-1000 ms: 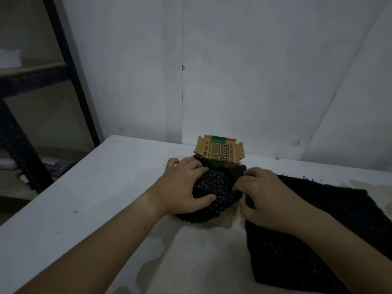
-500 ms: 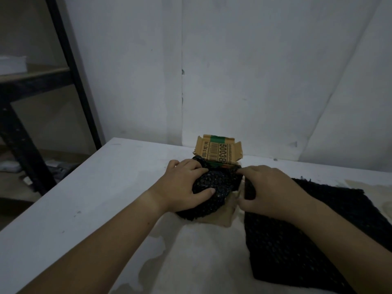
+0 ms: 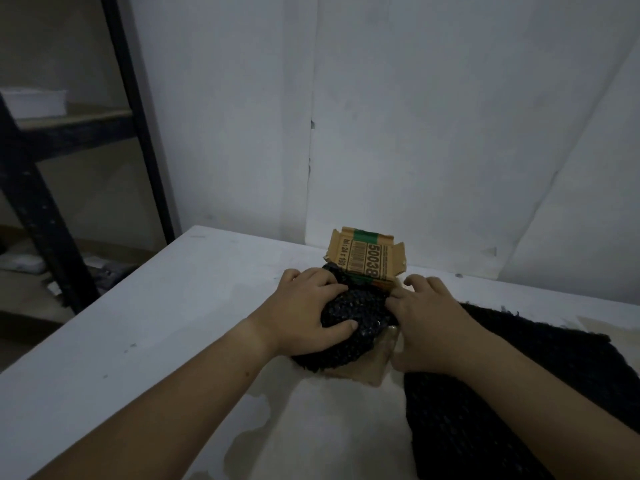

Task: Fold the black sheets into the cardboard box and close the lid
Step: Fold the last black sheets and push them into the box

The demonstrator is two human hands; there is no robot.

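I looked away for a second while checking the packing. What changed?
The right hand slid forward, its fingertips now beside the open lid. The left hand still grips the black bundle; the flat sheet lies where it was.

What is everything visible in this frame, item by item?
cardboard box: one, brown with green band, far middle of table, lid upright
folded black sheet: one, black, bulging from the box
flat black sheet: one, black, table's right side
table: one, white, stained
shelf rack: one, black, left background
white object: one, on the rack's shelf, unidentifiable
wall: white panels, behind table
left hand: one, grips folded black sheet
right hand: one, at box's right side
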